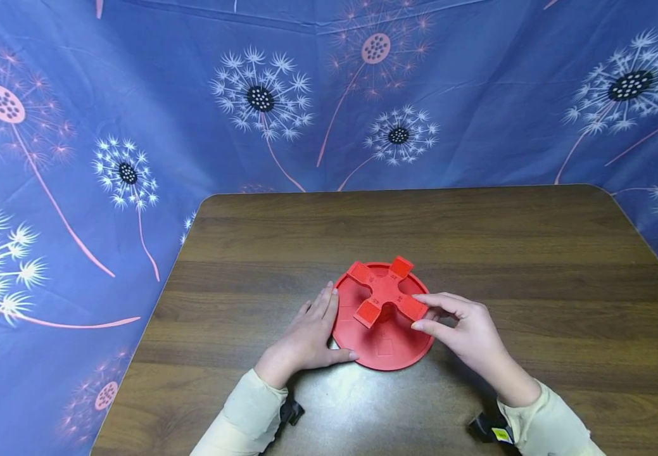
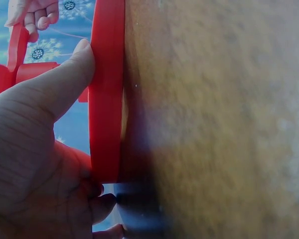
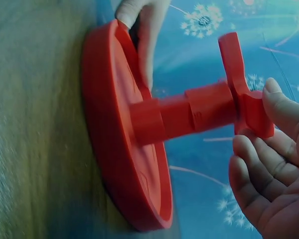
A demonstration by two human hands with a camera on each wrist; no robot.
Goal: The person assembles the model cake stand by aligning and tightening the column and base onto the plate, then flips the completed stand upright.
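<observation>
A round red base (image 1: 384,354) with a raised rim lies on the table. From its middle rises a stepped red post (image 3: 177,117), which carries a red four-armed cross piece (image 1: 385,290) with small markings on its arms. My left hand (image 1: 311,335) holds the base at its left side, fingers along the rim and thumb at the near edge. In the left wrist view, the thumb lies on the rim (image 2: 107,99). My right hand (image 1: 465,326) pinches the cross piece's near right arm between thumb and fingers; in the right wrist view, the other fingers curl below it.
The brown wood-grain table (image 1: 477,240) has rounded far corners. A blue cloth (image 1: 192,76) with dandelion prints hangs behind it and along its sides. A small black device (image 1: 491,429) sits at the right wrist, another (image 1: 291,411) at the left.
</observation>
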